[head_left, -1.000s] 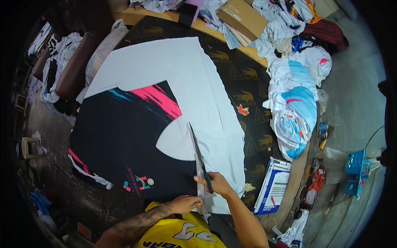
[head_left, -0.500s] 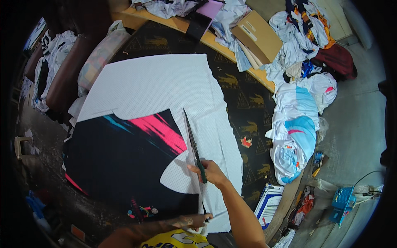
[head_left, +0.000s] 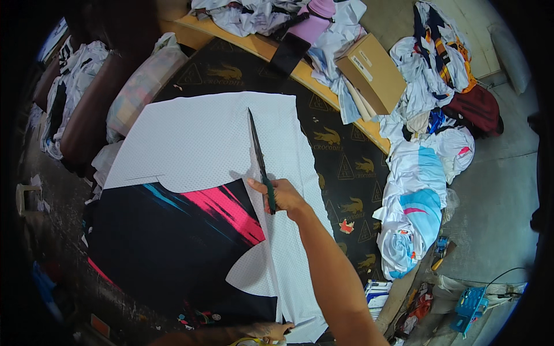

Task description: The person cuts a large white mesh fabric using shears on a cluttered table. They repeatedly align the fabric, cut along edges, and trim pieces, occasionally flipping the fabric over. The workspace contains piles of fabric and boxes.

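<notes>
My right hand (head_left: 283,195) is closed around the dark green handles of a long pair of scissors (head_left: 257,145). Their blades point away from me over white perforated fabric (head_left: 202,130) and look nearly closed. Along the fabric's cut edge, close below the scissors, lies a black printed panel (head_left: 173,248) with pink and blue streaks. Near the bottom edge, my left hand (head_left: 276,331) pinches the near end of the white fabric; its fingertips are partly hidden.
Dark table covering with gold animal figures (head_left: 352,205) shows right of the fabric. A cardboard box (head_left: 372,75), a pink bottle (head_left: 317,20) and heaped garments line the far edge. Bundled white-and-blue fabric (head_left: 412,213) lies on the right, with a blue basket (head_left: 468,308) beyond.
My right hand has carried the scissors farther away along the white fabric, to beside the pink streaks. The left hand stays at the near end. The view has shifted slightly.
</notes>
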Demonstrator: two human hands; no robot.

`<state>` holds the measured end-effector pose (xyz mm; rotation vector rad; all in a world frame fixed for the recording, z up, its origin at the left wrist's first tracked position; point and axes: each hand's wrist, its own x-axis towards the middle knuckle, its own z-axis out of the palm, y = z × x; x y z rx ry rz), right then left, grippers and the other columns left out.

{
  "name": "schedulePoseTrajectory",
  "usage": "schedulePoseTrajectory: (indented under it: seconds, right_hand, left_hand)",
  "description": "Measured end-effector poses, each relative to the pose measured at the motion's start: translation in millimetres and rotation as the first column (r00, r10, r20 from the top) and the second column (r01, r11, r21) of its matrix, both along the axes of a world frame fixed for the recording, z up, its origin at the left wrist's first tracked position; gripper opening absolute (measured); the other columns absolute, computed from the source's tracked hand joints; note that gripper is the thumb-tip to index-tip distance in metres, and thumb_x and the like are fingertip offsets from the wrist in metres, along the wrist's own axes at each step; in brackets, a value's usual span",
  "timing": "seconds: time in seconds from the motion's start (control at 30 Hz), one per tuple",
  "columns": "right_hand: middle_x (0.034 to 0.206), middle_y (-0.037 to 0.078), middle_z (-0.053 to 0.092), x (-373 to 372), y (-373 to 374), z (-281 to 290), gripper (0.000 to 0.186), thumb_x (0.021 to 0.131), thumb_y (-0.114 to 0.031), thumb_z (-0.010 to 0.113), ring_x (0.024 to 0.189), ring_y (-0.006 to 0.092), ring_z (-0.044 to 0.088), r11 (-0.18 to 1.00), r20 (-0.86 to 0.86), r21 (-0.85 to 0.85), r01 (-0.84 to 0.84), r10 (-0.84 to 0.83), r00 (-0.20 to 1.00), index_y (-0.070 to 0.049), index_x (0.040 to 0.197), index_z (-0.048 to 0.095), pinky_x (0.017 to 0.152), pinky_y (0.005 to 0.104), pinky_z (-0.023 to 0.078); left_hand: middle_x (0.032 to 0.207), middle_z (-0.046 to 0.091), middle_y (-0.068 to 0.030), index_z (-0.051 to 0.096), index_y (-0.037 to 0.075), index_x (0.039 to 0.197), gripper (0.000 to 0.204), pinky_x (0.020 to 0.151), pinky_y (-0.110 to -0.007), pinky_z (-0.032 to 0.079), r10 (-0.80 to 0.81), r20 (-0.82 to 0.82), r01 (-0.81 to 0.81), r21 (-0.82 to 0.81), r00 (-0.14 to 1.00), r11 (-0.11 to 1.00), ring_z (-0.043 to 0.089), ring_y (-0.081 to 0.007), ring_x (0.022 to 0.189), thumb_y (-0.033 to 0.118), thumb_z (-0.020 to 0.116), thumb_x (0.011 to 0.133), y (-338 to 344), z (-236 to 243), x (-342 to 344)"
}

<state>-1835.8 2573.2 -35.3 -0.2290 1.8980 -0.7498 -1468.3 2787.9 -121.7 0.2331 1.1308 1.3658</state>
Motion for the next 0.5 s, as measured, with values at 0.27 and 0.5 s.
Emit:
schedulePoseTrajectory:
  seconds: [0.27, 0.5]
  right_hand:
    - [0.064, 0.006, 0.062, -45, -62, -10, 0.067, 0.085, -0.072, 0.085, 0.053, 0.0185, 0.061, 0.993, -0.071, -0.112, 0.046, -0.054, 0.996, -0.011, 0.071, 0.061, 0.053, 0.0329, 0.05]
    - [0.061, -0.003, 0.054, 65, 184, -57, 0.053, 0.091, -0.052, 0.089, 0.057, 0.0079, 0.05, 0.948, -0.271, -0.299, 0.108, -0.193, 0.943, -0.006, 0.073, 0.07, 0.051, 0.031, 0.037]
  left_hand:
    - [0.084, 0.071, -0.0076, 0.035, 0.015, 0.171, 0.074, 0.051, -0.036, 0.049, 0.073, 0.053, -0.078, 0.104, 0.996, 0.992, 0.063, -0.017, 0.06, 0.026, 0.065, 0.104, 4, -14, -11]
    - [0.111, 0.077, -0.0101, 0.067, 0.01, 0.142, 0.038, 0.075, -0.032, 0.058, 0.739, -0.033, -0.74, -0.031, 0.673, 0.672, 0.074, -0.0143, 0.094, 0.029, 0.071, 0.109, -110, 38, 22]
